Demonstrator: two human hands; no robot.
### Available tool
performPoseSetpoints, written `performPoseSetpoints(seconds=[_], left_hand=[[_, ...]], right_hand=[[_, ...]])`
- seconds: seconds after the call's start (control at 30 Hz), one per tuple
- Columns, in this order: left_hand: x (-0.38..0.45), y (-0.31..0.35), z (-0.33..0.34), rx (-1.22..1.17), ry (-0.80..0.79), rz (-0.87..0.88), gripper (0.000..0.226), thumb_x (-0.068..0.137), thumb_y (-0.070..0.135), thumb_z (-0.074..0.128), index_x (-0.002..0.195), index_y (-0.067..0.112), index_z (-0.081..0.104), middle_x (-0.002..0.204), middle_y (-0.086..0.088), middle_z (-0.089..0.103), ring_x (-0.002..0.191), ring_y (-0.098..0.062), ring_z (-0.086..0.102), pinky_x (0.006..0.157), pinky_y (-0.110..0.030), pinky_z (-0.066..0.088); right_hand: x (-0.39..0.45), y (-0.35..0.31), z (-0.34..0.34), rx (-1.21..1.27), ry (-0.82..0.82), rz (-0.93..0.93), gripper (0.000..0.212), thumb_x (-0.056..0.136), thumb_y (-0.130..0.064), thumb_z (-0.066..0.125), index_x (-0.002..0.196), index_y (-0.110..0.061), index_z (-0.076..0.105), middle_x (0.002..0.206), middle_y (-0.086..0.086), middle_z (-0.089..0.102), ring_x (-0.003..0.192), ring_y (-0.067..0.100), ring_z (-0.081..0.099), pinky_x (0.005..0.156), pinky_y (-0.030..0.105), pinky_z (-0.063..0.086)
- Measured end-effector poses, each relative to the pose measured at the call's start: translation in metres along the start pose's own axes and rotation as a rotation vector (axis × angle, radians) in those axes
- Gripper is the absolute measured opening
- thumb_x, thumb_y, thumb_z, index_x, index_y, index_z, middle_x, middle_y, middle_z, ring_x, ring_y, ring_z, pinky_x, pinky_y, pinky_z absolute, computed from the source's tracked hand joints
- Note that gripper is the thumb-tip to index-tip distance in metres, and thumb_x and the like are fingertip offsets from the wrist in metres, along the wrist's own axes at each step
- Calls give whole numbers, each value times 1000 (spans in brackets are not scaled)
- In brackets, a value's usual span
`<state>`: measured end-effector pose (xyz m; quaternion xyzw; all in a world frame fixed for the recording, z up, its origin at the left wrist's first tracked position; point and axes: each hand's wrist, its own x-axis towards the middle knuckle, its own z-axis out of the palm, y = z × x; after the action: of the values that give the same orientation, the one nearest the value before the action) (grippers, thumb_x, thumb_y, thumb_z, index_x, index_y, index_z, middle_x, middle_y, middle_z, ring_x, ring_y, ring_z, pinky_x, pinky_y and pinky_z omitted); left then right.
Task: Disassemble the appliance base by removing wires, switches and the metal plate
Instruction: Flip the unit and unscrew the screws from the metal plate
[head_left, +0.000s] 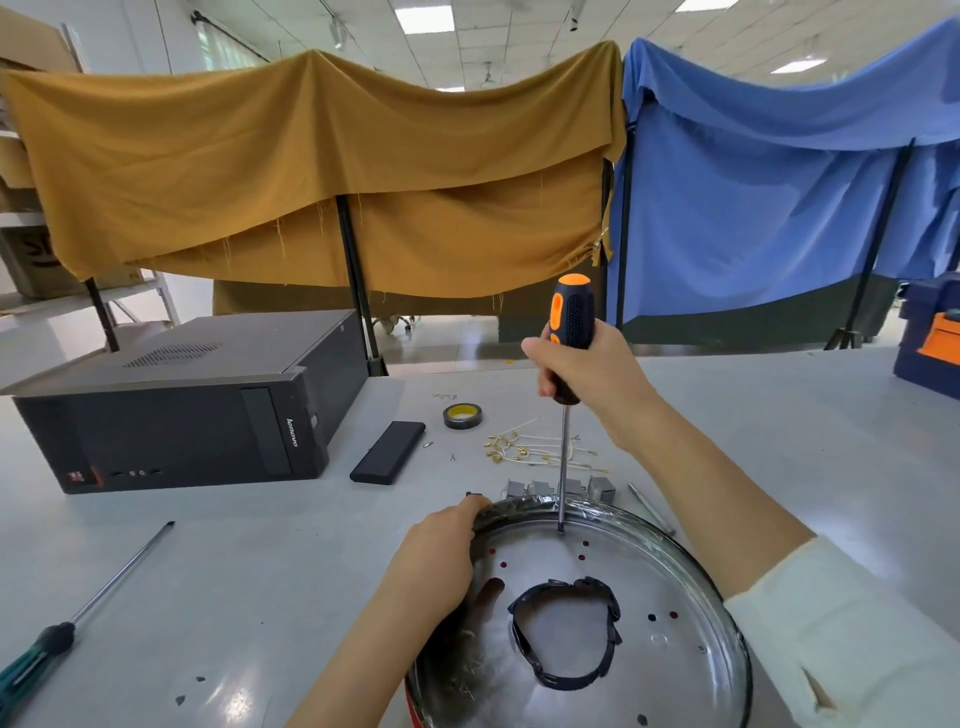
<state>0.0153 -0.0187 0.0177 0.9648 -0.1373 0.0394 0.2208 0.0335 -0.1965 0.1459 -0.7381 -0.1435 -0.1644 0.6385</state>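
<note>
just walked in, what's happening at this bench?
A person is taking apart a round appliance base. The right hand grips an orange-and-black screwdriver held upright, its tip down on the metal plate near the far rim. The left hand holds the base's rim to steady it. Wires and small grey switches already lie on the table behind the base. A second screwdriver lies unused at the left.

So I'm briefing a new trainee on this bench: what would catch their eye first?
The orange-black screwdriver, held upright in the right hand, tip down on the shiny metal plate at bottom centre. The left hand grips the plate's rim. Behind hang mustard and blue cloths.
</note>
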Motion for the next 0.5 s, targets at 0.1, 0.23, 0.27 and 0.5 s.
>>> performPoseSetpoints(seconds=[0.1,0.23,0.27,0.5], left_hand=[[1,-1,1,0,2,-2,59,81,1,36,131,32,40,119,-2,61,112,-19,57,87,-32,48],[1,-1,2,11,16,11,55,84,3,38,131,33,40,117,-2,61,110,-19,57,84,-31,47],[1,-1,2,16,19,14,54,85,4,39,132,32,40,117,-2,61,109,-20,57,84,-31,47],[0,-1,1,14,1,17,55,83,3,37,131,30,40,118,-3,61,110,-19,58,87,-35,47]], right_hand=[[-4,3,11,-129,279,-90,26,82,-27,71,83,-24,45,75,1,54,56,10,58,57,28,51],[-1,2,14,81,305,-33,26,84,-26,68,74,-19,45,61,2,46,50,14,44,47,28,40],[2,1,12,176,196,0,25,85,-19,65,72,-18,44,56,1,41,45,13,38,43,26,35],[0,-1,12,9,100,-28,25,86,-22,67,93,-16,43,72,10,51,53,15,51,51,27,45]])
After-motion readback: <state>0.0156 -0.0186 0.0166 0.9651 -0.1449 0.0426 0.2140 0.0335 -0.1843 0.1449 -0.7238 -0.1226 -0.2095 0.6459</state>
